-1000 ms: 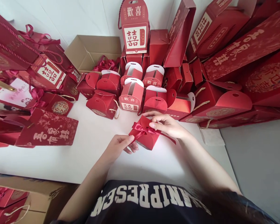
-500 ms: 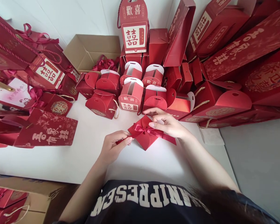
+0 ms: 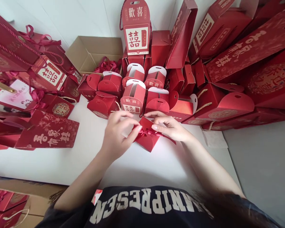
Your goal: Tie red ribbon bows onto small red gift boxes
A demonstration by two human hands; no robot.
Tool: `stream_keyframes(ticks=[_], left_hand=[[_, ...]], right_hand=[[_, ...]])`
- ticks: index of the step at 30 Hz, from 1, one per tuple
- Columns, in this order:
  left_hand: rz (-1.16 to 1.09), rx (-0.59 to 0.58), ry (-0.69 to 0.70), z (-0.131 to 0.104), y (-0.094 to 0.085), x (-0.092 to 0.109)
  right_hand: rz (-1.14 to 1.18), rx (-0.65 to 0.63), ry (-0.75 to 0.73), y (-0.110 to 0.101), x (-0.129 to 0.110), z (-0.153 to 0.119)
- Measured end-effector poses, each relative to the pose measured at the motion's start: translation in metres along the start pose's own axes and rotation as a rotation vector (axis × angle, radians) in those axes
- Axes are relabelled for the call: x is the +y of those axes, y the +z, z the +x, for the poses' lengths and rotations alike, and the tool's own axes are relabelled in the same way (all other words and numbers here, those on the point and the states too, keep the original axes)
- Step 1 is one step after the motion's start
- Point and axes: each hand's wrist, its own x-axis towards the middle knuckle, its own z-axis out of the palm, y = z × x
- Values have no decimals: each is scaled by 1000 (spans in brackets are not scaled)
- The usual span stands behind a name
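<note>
A small red box rests on the white table near its middle, with a dark pink ribbon tied across its top. My left hand is at the box's upper left, its thumb and index finger pinched on the ribbon. On the right side, my right hand reaches over the box's corner, thumb and fingers closed on the ribbon near the knot. One ribbon tail hangs out to the right below that hand.
Rows of small red boxes stand just behind my hands. An open cardboard box with ribbons is at the back. Red gift boxes crowd the left, and larger ones the right of the white table.
My left hand has moved up, away from the box's left corner, and the ribbon loop looks smaller. The right hand has hardly moved.
</note>
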Motion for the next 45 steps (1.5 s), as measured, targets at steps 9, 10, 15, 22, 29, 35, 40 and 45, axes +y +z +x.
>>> stream_keyframes(ticks=[9,10,15,22,29,35,40,45], left_hand=[[-135,-265,-32,2,29,-11],[-133,-267,-21,2,30,-12],[-142,-267,17,3,33,-17],[-169,-262,11,1,34,-22],[-223,-258,-20,0,31,-24],[-390,-327,-79,6,12,-32],[-433,-355,-113,4,11,-41],[-479,-368,-134,2,16,-44]], right_hand=[[-20,-9,-53,3,1,2],[-10,-10,-48,4,2,2],[146,32,24,10,10,5],[426,118,126,19,18,9],[545,118,130,21,23,9],[-49,146,71,2,-15,-6],[-562,48,-107,-2,-40,-19],[-856,-37,-201,9,-33,-17]])
